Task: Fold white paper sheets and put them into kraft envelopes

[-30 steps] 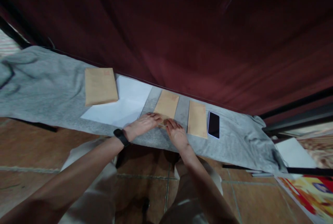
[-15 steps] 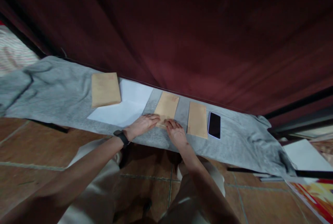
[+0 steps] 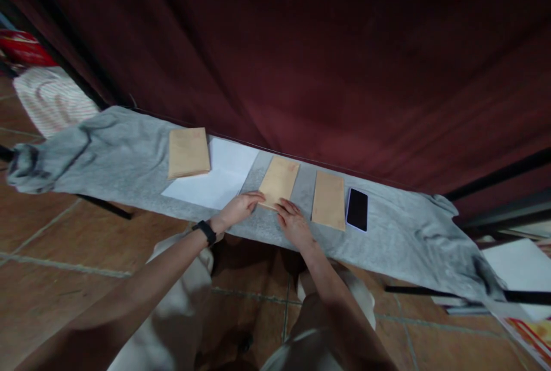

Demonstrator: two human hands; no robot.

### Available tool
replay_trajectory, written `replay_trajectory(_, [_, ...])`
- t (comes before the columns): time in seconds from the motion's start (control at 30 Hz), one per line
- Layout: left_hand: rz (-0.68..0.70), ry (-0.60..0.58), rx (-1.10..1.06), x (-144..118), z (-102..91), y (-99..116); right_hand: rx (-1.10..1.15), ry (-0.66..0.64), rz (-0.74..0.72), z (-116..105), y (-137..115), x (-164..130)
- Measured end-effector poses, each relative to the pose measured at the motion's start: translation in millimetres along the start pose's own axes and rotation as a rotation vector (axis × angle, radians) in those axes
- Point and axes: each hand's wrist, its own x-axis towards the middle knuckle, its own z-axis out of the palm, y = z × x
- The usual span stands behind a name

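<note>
A brown envelope point(image 3: 279, 180) lies flat on a narrow table covered with grey cloth point(image 3: 120, 158). My left hand point(image 3: 239, 209), with a black watch on its wrist, rests its fingertips on the envelope's near left corner. My right hand point(image 3: 293, 221) lies flat with its fingers on the envelope's near edge. Neither hand lifts anything. A second brown envelope point(image 3: 329, 207) lies just right of the first. A stack of brown envelopes point(image 3: 188, 152) sits farther left, next to white paper sheets point(image 3: 215, 178).
A black phone point(image 3: 357, 209) lies face up right of the second envelope. A dark red curtain point(image 3: 301, 55) hangs behind the table. Brown floor tiles point(image 3: 51, 244) lie below. White paper point(image 3: 523, 265) sits at the far right, striped fabric point(image 3: 51, 98) at the far left.
The camera has tilted so the table sits lower and farther right in view. Both hands stay on the envelope's near edge, shifted only slightly.
</note>
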Motion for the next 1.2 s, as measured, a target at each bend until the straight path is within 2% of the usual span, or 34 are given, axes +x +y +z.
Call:
replay_trajectory(0.1, [-0.058,0.086,-0.023,8,-1.7,-3,0.023,0.004,0.01,0,0,1])
replay_trajectory(0.17, [-0.041,0.091,0.011,14,0.7,-2,0.024,0.006,0.012,1,-1,1])
replay_trajectory(0.3, [0.11,-0.066,0.111,21,10.4,6,0.003,0.011,-0.006,-1,-4,1])
replay_trajectory(0.4, [0.182,-0.173,0.196,17,14.2,9,0.007,-0.01,-0.039,-6,-6,2])
replay_trajectory(0.53, [0.189,-0.183,0.206,10,11.8,11,0.037,-0.007,-0.022,-13,-9,6])
replay_trajectory(0.63, [0.124,-0.104,0.164,18,10.5,11,0.049,0.013,0.02,-13,-10,11])
replay_trajectory(0.7, [0.096,-0.041,0.152,33,11.1,8,0.025,0.013,0.056,-12,-11,16])
replay_trajectory(0.8, [0.174,-0.02,0.181,67,12.7,-1,-0.029,-0.014,0.082,-11,-13,22])
replay_trajectory(0.87, [0.217,-0.048,0.216,95,14.0,-10,-0.064,-0.029,0.083,-11,-16,24])
replay_trajectory(1.03, [0.22,-0.162,0.313,161,18.7,-35,-0.092,-0.06,0.073,-12,-19,23])
replay_trajectory(1.2, [0.296,-0.259,0.335,198,29.7,-49,-0.039,-0.072,0.043,-15,-15,23])
